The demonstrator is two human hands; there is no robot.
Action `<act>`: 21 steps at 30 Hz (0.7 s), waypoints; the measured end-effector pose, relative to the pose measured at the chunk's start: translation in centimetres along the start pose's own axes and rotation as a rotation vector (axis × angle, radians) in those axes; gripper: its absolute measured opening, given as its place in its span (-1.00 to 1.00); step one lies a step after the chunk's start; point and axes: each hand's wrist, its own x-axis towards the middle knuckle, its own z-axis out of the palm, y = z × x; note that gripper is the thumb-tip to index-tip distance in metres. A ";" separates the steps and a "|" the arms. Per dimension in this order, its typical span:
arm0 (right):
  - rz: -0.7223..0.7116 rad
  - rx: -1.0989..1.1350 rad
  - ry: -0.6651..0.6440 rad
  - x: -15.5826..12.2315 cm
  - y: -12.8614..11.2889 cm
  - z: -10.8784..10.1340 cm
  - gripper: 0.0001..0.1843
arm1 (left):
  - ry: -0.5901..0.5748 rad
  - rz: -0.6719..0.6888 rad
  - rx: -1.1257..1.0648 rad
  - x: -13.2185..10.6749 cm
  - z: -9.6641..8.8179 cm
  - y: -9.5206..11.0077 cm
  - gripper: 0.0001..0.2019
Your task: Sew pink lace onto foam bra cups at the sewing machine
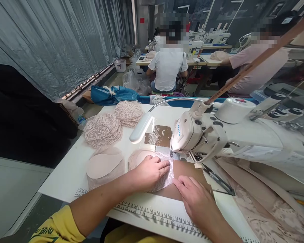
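Centre of frame, at the sewing machine [200, 135]. My left hand [152, 172] lies flat, palm down, on the white lace piece [166, 180]. Its fingers [164, 165] are stretched out and close together; they press the lace and grip nothing. The lace runs from under those fingers toward the needle area, just left of the machine head. A pale foam cup [139, 157] shows beneath its left part.

My right hand [195, 199] comes in from lower right, also flat. Its fingers [184, 184] lie side by side on the brown panel [190, 170], tips at the lace's lower right edge. I cannot tell whether they touch it. The lace sits between my two hands, mostly under the left one.

Left of centre: a stack of foam cups [105, 167]. Above it, two piles of lace cups [103, 130]. A gooseneck lamp [142, 128] hangs over the white table [66, 175]. Black snips [218, 179] lie right of the panel. A printed ruler [157, 216] runs along the near table edge. Upper frame: other people seated at other machines.
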 end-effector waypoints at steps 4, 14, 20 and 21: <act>-0.019 -0.010 -0.010 0.4 0.2 -0.4 -0.52 | -0.023 0.027 0.031 0.2 -0.3 -0.3 -0.55; 0.031 -0.074 -0.189 3.2 0.8 -1.5 -0.55 | -0.023 0.036 0.026 1.9 -0.3 -2.4 -0.55; 0.031 -0.199 -0.114 4.1 1.9 -0.4 -0.47 | -0.017 0.056 0.032 3.0 -0.4 -4.0 -0.59; 0.031 -0.219 -0.086 4.1 2.0 -0.1 -0.46 | -0.008 0.055 0.027 3.0 -0.4 -4.2 -0.61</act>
